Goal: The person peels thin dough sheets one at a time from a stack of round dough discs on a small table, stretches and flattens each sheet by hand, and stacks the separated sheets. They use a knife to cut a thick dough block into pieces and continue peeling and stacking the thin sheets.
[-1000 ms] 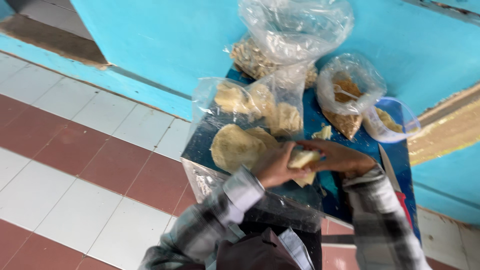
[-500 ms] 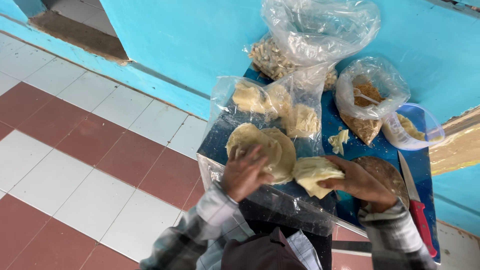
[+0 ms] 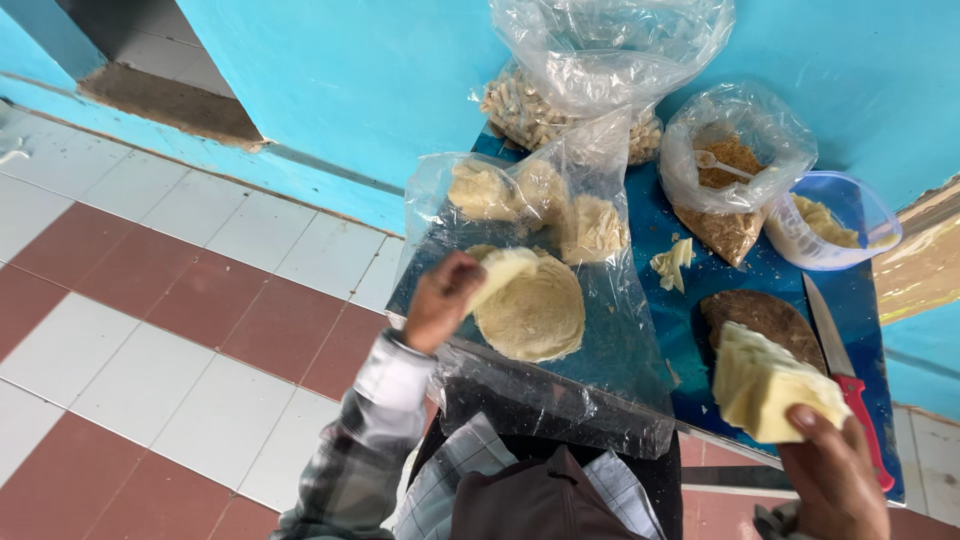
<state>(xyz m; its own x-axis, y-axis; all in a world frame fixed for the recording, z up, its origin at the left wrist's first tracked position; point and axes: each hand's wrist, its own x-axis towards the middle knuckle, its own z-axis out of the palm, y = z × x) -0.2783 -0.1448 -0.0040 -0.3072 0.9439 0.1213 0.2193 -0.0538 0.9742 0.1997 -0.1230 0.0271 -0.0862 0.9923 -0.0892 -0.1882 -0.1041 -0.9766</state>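
My left hand (image 3: 440,300) pinches the edge of a pale round flat dough disc (image 3: 528,305) that lies in a stack on clear plastic over the blue table (image 3: 690,310). At the lower right my right hand (image 3: 830,475) grips a thick pale yellow stack of thin sheets (image 3: 765,380), held just above the table's front edge. A dark brown round disc (image 3: 765,315) lies on the table right behind that stack.
A knife with a red handle (image 3: 850,385) lies along the table's right side. Clear bags hold pale dough lumps (image 3: 540,200), light nuts (image 3: 560,110) and brown crumbs (image 3: 735,190). A plastic tub (image 3: 830,225) stands far right. Red and white floor tiles (image 3: 170,310) spread to the left.
My hands have moved apart: the right one carried the pale stack right and down, and the left one now lifts the edge of the dough disc.
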